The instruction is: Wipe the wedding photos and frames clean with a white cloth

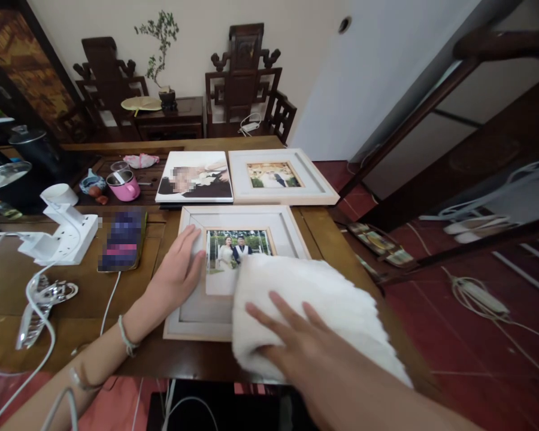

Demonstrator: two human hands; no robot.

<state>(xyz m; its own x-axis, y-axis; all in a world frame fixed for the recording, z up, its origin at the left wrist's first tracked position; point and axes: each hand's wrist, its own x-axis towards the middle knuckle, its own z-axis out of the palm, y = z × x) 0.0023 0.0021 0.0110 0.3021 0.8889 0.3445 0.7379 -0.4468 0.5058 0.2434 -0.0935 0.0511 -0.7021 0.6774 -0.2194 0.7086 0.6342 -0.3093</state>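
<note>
The left hand (175, 272) is resting on the left side of a framed photo (220, 276); the right hand (305, 344) is lying, fingers (291, 311) spread, on a white cloth (318, 284) covering its lower right. Beyond, a second frame (273, 175) is lying beside a canvas print (206, 173).

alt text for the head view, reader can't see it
A person's left hand rests on the left side of a framed photo on a wooden table; the right hand lies spread on a white cloth covering its lower right. Beyond lie another framed photo and a frameless picture; a phone and power strip sit to the left.
</note>
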